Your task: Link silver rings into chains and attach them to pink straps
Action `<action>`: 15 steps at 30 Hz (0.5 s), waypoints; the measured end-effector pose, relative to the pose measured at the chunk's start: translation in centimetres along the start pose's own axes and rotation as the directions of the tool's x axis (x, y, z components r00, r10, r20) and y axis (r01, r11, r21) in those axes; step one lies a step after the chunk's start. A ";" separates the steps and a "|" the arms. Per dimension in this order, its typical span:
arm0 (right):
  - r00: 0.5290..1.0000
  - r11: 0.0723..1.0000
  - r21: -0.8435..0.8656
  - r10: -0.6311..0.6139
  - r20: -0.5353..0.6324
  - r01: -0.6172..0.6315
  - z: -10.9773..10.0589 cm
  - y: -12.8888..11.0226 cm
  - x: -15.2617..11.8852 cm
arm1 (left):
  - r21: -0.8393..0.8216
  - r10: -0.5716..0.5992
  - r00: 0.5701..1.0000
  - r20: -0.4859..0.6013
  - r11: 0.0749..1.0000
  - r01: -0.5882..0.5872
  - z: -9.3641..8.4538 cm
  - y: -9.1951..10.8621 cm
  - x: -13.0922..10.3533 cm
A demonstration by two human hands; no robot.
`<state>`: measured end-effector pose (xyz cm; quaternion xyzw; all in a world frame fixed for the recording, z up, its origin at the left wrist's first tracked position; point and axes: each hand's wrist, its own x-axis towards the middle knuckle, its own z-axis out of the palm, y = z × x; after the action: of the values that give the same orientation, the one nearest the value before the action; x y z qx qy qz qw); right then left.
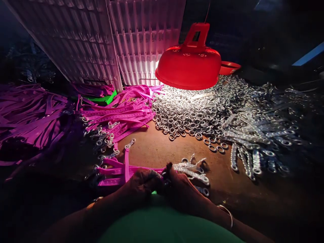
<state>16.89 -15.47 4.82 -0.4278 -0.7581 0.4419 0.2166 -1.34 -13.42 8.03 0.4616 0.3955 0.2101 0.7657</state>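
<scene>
My left hand (144, 182) is closed around the end of a pink strap (149, 168), close to the table's near side. More pink straps (111, 170) lie beside it on the left, one of them crossing the others with a small metal chain end (130, 143). My right hand (180, 184) meets the left one, its fingers pinched together at the strap's end. What sits between those fingertips is dark and too small to make out. Just beyond the right hand, silver braided strips with rings (196, 172) lie on the wood.
A red lamp (188, 67) hangs low over a heap of metal rings (187, 114). Silver strips (253, 135) are piled to the right. Pink strap piles (32, 118) and a green object (106, 98) are at left. Ribbed translucent panels (149, 40) stand behind the brown tabletop (152, 145).
</scene>
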 end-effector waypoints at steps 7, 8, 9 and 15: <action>0.990 0.999 0.026 -0.024 0.140 0.021 -0.8 -0.1 0.4 | -0.180 -0.149 0.986 0.072 0.971 0.159 -0.2 -0.4 1.0; 0.986 0.999 0.024 -0.026 0.166 0.023 -0.9 0.0 0.6 | -0.185 -0.149 0.987 0.066 0.970 0.159 -0.2 -0.6 1.2; 0.982 1.000 0.011 -0.027 0.187 0.025 -1.0 0.1 0.8 | -0.189 -0.149 0.987 0.057 0.969 0.157 -0.2 -0.8 1.5; 0.974 0.994 -0.108 0.005 0.228 0.020 -2.2 0.4 2.4 | -0.102 -0.171 0.985 -0.007 0.980 0.169 -1.0 -0.6 3.2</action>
<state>17.35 -12.31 5.54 -0.3826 -0.8026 0.4450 0.1064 -0.24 -10.95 5.90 0.3854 0.4286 0.1673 0.7999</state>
